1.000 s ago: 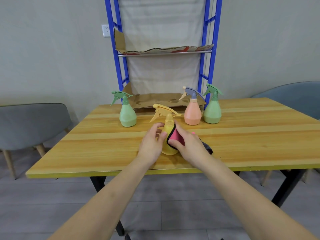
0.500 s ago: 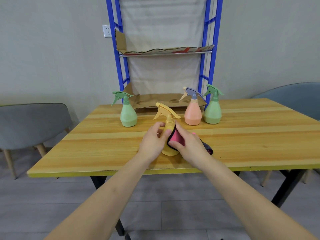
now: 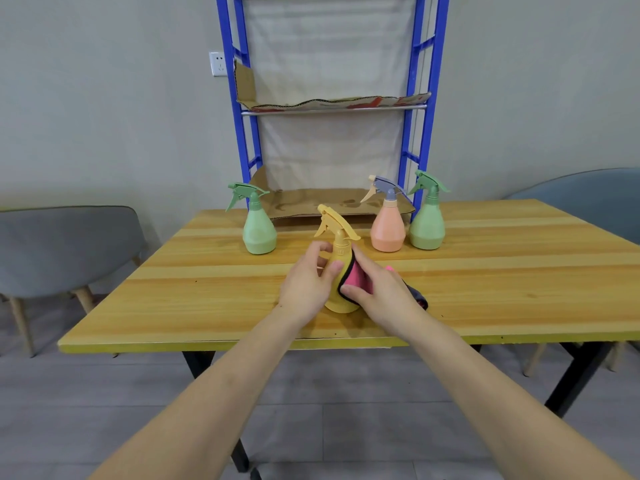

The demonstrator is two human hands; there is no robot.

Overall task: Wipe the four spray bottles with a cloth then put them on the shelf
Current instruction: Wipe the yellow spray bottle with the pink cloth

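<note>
Grip unchanged on yellow bottle (image 3: 341,271)

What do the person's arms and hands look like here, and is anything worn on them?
Both forearms are bare from the bottom edge of the picture up to the wrists; no sleeve shows. The left hand and the right hand wear no gloves. No watch, bracelet or ring is visible on the wrists or fingers. No marks or tattoos can be seen on either arm.

A: We log a wooden table (image 3: 519,271) on black legs and a grey chair (image 3: 65,247) at its left.

B: We add a blue-grey chair (image 3: 588,202) at right, a wall socket (image 3: 217,64), and grey floor (image 3: 346,410).
</note>
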